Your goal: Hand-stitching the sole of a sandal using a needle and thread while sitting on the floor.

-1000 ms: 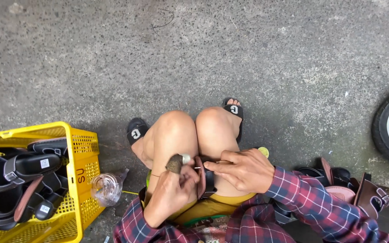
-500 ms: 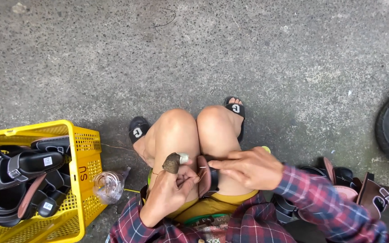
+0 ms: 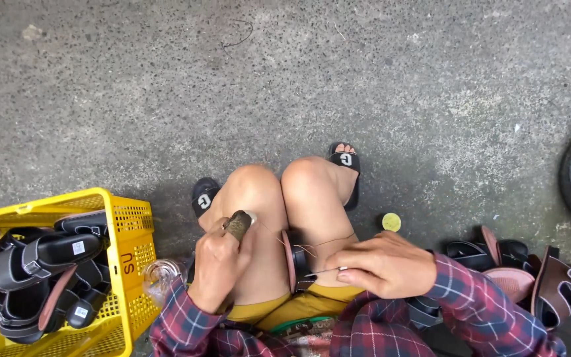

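Stitching sandal [image 3: 294,261] held between knees. Left hand [image 3: 216,268] gripping wooden awl handle [image 3: 238,225]; right hand [image 3: 384,264] pinching needle [image 3: 322,271] beside sandal. Next, likely: pulling thread tight, evenly.

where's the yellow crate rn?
Head view, lower-left corner: the yellow crate sits on the concrete at the person's left, full of dark sandals, beside the left hand.

Person wears a long-sleeved plaid flannel shirt [image 3: 477,311] in red, navy and white checks, cuffs reaching the wrists of left hand [image 3: 216,268] and right hand [image 3: 384,264], mustard-yellow shorts [image 3: 299,307], knees bare, and black slide sandals [image 3: 345,162] with a white emblem on each strap.
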